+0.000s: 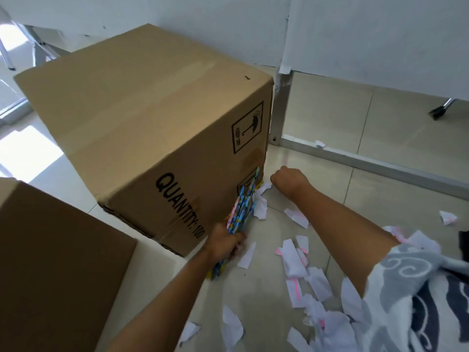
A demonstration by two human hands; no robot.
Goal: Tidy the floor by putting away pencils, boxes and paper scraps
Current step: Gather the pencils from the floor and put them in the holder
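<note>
My left hand [225,243] grips a bundle of blue patterned pencils [243,207], which points up along the side of a large cardboard box [142,107] printed "QUANTITY: 100". My right hand [288,180] is stretched out low by the box's near corner, its fingers curled; a faint blurred pink streak rises just above it, and I cannot tell what it holds. Torn white paper scraps [294,260] with pink marks lie scattered over the tiled floor below and to the right of both hands.
A second cardboard box [50,262] stands at the lower left. A metal table leg and floor rail [355,158] run behind the right hand, under a white panel. A chair caster [439,111] sits far right. Bare tiles lie beyond the rail.
</note>
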